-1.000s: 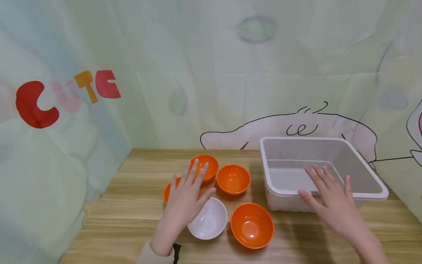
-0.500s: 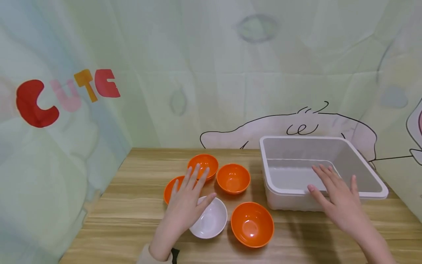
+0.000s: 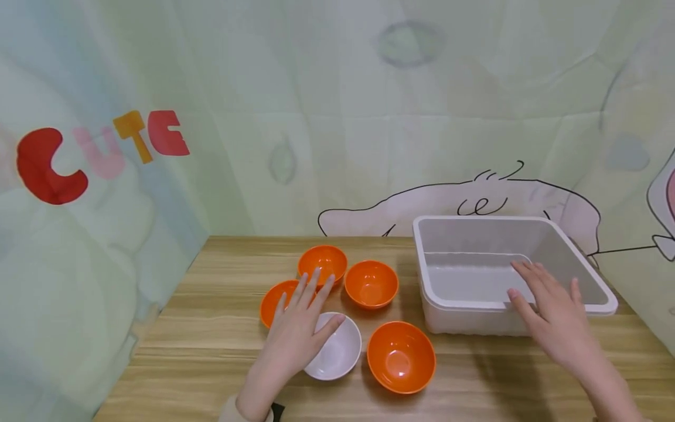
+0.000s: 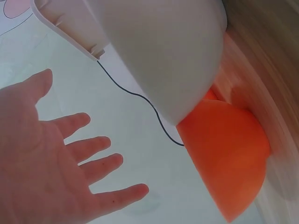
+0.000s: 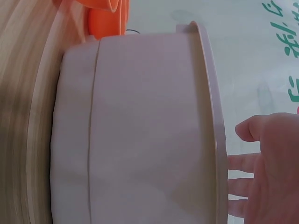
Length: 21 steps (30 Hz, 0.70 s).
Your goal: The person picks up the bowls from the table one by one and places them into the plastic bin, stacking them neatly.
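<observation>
With fingers spread, the left hand [image 3: 296, 337] hovers over the white bowl [image 3: 337, 351] and partly covers an orange bowl [image 3: 271, 302] at the left. In the left wrist view the hand [image 4: 51, 163] holds nothing and stays apart from the white bowl [image 4: 173, 51] and an orange bowl [image 4: 229, 149]. The right hand [image 3: 561, 328] is held above the near rim of the grey-white bin [image 3: 469, 319], fingers extended and empty. In the right wrist view that hand [image 5: 275, 168] is beside the bin's rim, its fingertips partly hidden behind it.
More orange bowls stand on the wooden table [image 3: 211, 328]: one at the back [image 3: 323, 261], one in the middle [image 3: 371, 285] and one nearer the front [image 3: 402, 357]. A printed curtain [image 3: 295, 117] hangs behind and at the left of the table.
The right hand has moved a little to the right over the bin. The left hand has sunk slightly in view. The bowls and the bin stand as before; the head view has shifted slightly.
</observation>
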Available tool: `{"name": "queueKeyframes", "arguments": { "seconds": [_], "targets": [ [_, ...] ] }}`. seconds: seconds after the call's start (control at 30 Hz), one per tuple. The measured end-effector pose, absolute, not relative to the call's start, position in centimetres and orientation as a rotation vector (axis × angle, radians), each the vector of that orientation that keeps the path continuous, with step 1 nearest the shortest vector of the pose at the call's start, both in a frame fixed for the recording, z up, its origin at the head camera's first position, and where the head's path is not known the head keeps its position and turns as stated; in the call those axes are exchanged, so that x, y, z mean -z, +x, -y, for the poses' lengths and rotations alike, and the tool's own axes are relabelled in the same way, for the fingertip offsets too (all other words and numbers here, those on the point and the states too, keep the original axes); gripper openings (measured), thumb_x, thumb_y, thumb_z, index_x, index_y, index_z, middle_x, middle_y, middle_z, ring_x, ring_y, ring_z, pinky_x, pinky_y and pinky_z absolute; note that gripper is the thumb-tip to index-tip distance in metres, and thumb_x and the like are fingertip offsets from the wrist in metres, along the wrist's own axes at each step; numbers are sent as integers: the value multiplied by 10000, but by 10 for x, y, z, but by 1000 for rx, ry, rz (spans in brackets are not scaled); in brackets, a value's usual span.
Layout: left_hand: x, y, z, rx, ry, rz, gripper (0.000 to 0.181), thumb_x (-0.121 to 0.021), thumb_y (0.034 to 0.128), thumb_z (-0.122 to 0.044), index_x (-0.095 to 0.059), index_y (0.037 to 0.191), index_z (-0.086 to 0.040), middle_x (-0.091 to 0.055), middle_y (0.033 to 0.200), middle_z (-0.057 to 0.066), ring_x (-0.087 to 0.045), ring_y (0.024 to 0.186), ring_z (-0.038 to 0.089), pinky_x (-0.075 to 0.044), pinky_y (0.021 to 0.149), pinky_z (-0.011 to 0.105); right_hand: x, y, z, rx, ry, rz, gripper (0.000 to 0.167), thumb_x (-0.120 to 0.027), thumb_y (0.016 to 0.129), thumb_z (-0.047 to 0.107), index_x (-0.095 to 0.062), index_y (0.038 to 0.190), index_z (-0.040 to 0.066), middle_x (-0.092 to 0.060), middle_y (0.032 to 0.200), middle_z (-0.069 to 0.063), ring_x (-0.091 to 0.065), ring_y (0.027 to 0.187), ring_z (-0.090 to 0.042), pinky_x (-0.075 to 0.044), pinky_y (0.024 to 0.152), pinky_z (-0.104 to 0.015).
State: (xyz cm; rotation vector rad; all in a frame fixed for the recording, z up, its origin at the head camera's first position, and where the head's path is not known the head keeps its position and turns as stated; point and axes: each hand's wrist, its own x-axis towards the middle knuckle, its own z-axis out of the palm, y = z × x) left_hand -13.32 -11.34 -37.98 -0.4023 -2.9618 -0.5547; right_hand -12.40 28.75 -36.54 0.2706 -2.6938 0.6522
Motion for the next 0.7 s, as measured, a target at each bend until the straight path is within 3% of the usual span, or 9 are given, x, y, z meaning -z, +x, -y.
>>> {"name": "queueKeyframes", "arguments": {
  "seconds": [0.7],
  "targets": [
    [389, -126, 111, 518, -483, 2954, 672, -507, 921, -568, -346, 1496, -262, -263, 1596, 44, -226, 1483, 292, -209, 1143, 620, 368, -129, -330, -714, 229, 2572, 483, -484, 988, 161, -395, 1444, 31, -400, 1410, -357, -277, 1371, -533, 121, 1071, -729]
  ]
}}
